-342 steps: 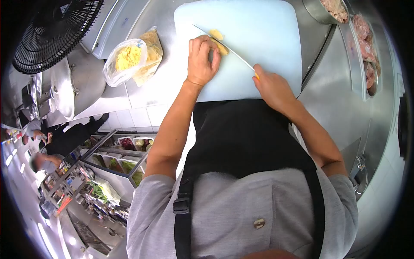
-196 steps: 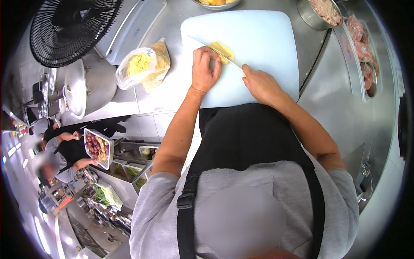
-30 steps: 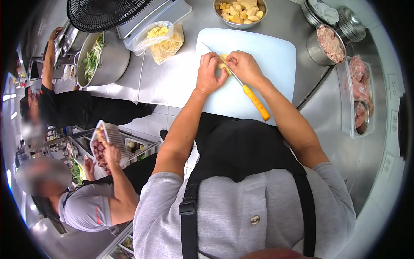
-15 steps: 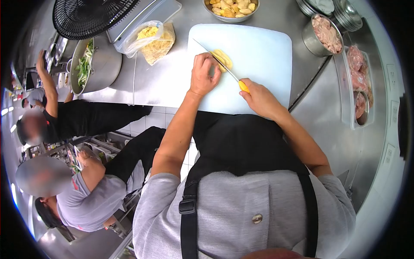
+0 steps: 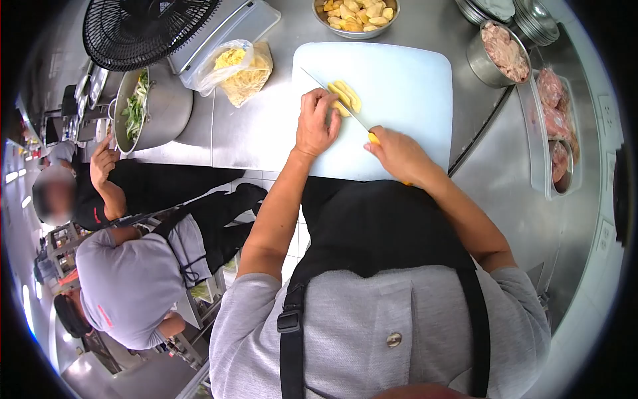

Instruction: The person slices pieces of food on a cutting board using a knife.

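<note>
A kitchen knife (image 5: 359, 120) with a yellow handle is gripped in my right hand (image 5: 401, 154). Its blade slants up and left across the pale cutting board (image 5: 405, 80), just beside the fingertips of my left hand (image 5: 316, 125). Those left fingers are curled down, pressing on a piece of peeled ginger, partly hidden under them and the blade. Flat yellow ginger slices (image 5: 349, 93) lie along the far side of the blade.
Beyond the board stands a metal bowl (image 5: 362, 32) of ginger chunks. Left are a bag of yellow shreds (image 5: 247, 80), a large pot (image 5: 166, 113) and a fan (image 5: 143, 30). Right are a pot of raw meat (image 5: 482, 66) and a bin (image 5: 541, 159). Two co-workers (image 5: 136, 279) stand left.
The knife and both hands stay close together at the ginger, and the slices now lie more spread apart. At left, the nearer co-worker has bent over and turned; the other's raised hand has come down.
</note>
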A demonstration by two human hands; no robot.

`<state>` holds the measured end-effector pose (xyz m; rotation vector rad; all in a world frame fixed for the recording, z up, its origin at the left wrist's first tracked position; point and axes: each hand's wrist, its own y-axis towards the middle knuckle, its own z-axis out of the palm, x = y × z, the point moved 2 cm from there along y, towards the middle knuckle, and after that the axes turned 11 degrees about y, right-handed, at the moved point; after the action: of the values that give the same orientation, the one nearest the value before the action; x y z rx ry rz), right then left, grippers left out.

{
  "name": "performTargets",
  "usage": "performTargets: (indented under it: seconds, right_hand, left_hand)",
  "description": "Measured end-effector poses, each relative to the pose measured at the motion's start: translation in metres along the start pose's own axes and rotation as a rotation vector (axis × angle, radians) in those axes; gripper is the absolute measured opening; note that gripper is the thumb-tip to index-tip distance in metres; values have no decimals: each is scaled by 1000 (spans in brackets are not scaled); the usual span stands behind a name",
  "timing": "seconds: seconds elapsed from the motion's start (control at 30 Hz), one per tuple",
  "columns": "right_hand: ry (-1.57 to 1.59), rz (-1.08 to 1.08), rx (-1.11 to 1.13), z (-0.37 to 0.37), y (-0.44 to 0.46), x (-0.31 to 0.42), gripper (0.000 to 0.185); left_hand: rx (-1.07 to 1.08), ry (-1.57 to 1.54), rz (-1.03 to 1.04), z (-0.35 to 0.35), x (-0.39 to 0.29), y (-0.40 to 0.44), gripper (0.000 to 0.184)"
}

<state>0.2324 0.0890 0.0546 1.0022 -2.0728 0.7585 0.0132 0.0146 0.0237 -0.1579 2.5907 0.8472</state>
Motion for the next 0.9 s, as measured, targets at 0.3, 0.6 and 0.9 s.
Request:
performTargets:
  seconds: [0.3, 0.6, 0.9]
  right_hand:
    - [75, -82, -317, -4, 103, -2, 35]
    - [62, 2, -188, -27, 22, 20, 36]
    - [64, 63, -20, -1, -12, 3, 23]
  left_hand:
    - [6, 22, 13, 0, 0, -1, 36]
    - [-54, -2, 28, 0, 3, 1, 28]
    - [-27, 1, 68, 2, 4, -3, 22]
